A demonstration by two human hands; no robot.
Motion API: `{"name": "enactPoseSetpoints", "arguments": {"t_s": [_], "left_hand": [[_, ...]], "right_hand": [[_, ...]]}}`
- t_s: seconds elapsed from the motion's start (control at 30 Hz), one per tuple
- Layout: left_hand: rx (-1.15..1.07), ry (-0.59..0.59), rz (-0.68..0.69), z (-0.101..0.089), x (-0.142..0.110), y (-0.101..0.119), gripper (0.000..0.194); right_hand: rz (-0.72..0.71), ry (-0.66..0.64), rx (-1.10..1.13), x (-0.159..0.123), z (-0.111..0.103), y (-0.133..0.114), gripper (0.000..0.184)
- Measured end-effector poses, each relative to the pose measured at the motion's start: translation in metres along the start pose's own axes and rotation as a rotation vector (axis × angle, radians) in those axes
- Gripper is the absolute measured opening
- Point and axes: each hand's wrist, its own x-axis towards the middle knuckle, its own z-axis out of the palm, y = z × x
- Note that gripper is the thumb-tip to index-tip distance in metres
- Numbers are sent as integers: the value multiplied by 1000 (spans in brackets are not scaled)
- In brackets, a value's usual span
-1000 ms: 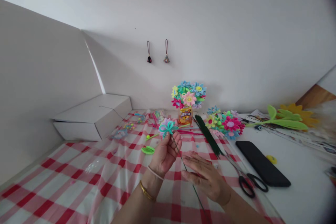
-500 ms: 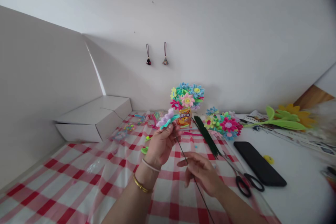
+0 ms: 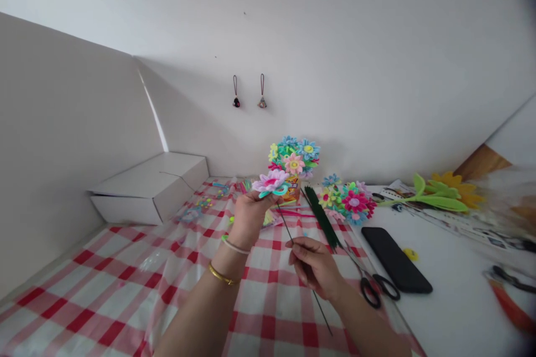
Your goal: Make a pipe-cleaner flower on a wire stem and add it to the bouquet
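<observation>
We've got the pipe-cleaner flower (image 3: 268, 179) above the tabletop (image 3: 268, 295), toward its back edge. Left hand (image 3: 248, 217): fingers clamped just beneath the petals. Right hand (image 3: 317, 268): fingertips together on the wire stem (image 3: 321, 310). Likely light, petals crushable, stem springy; best grip's right under them.

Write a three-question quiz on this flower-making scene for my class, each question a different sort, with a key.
1. Multiple choice: What colour are the outer petals of the flower in the left hand?
A) Orange
B) Pale pink-lilac
C) Black

2. True or false: The scissors lie between the right hand and the phone.

3. Fill in: The right hand's fingers are closed on a thin, dark ____.

Key: 1 B; 2 true; 3 stem.
</observation>
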Motion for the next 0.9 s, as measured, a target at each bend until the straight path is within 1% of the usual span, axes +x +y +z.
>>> {"name": "enactPoseSetpoints", "arguments": {"t_s": [0.07, 0.17, 0.23, 0.4, 0.47, 0.6, 0.67, 0.77, 0.83, 0.9], "left_hand": [[-104, -3, -25, 3, 3, -3, 9], [-321, -34, -128, 8, 6, -9, 9], [-412, -48, -180, 10, 6, -12, 11], [-455, -13, -207, 17, 7, -21, 7], [-493, -59, -253, 17, 9, -24, 5], [-584, -205, -410, 16, 15, -27, 9], [-640, -244, -459, 15, 16, -27, 8], [-683, -256, -490, 14, 15, -28, 4], [-679, -266, -491, 11, 13, -29, 9], [-666, -301, -474, 8, 10, -30, 12]], "right_hand": [[18, -34, 36, 5, -1, -2, 18], [57, -71, 79, 11, -3, -4, 17], [74, -72, 104, 15, -6, -4, 16], [99, -56, 157, 20, -13, 1, 15], [131, -83, 192, 20, -16, 3, 15], [154, -127, 258, 19, -23, 3, 14], [161, -132, 271, 18, -23, 3, 13], [177, -127, 286, 15, -22, 3, 15], [186, -145, 289, 13, -21, 5, 15], [205, -175, 281, 11, -20, 7, 15]]}}
